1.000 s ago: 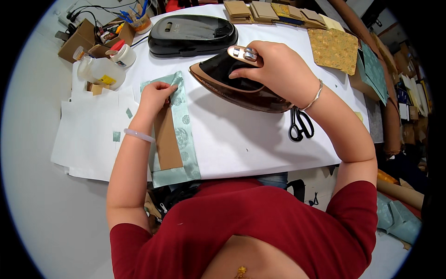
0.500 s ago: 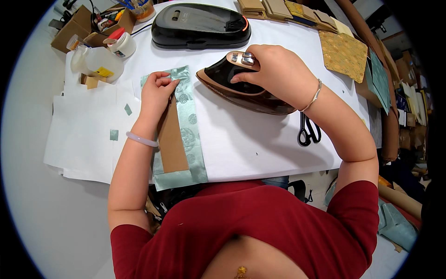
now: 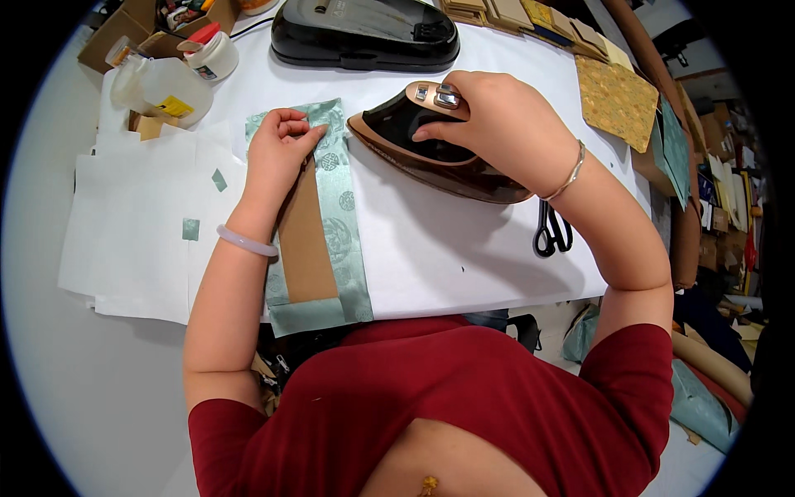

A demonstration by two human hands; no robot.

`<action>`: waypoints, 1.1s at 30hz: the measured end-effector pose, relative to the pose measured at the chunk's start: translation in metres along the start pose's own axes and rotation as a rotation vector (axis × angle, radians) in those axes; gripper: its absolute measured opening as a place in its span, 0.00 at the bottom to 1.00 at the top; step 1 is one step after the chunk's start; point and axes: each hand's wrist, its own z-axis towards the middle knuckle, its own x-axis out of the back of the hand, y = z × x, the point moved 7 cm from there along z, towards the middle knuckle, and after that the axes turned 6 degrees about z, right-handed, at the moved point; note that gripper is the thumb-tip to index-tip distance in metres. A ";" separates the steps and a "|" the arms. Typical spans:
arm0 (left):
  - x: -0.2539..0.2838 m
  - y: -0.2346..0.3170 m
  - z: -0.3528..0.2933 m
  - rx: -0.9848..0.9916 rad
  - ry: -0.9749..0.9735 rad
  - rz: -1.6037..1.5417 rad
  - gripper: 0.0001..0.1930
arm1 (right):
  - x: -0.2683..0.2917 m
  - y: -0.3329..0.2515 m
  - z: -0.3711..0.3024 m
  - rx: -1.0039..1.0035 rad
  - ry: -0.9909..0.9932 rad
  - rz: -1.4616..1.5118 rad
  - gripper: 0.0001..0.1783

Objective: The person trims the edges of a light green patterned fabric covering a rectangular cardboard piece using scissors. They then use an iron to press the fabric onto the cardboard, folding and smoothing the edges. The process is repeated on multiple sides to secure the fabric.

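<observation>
Right hand [image 3: 497,124] clenched on the handle of a brown clothes iron [image 3: 431,153], left hand [image 3: 277,153] pinching the folded edge of pale green patterned fabric [image 3: 339,207].

Fabric lies on the white table cover [image 3: 464,248], wrapped over a brown card strip [image 3: 305,240] (iron's tip just beside the fold). Black scissors [image 3: 551,232] lie to the right, near the right wrist; a black iron base [image 3: 364,33] sits beyond, a plastic bottle [image 3: 161,87] at far left.
</observation>
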 end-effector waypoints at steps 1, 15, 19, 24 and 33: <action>-0.001 0.001 0.000 0.018 -0.030 -0.012 0.22 | 0.001 0.001 -0.003 -0.015 -0.001 0.002 0.28; 0.001 0.014 -0.009 0.020 -0.208 0.017 0.20 | 0.003 -0.004 -0.017 -0.026 0.007 0.041 0.27; 0.000 0.009 -0.008 0.004 -0.208 0.014 0.18 | -0.002 -0.007 -0.021 -0.022 -0.014 0.061 0.27; 0.001 0.009 -0.008 0.001 -0.210 -0.002 0.16 | -0.006 -0.016 -0.021 -0.028 -0.108 0.010 0.27; 0.000 0.008 -0.008 -0.014 -0.218 -0.011 0.16 | -0.012 -0.022 -0.015 -0.008 -0.107 -0.006 0.27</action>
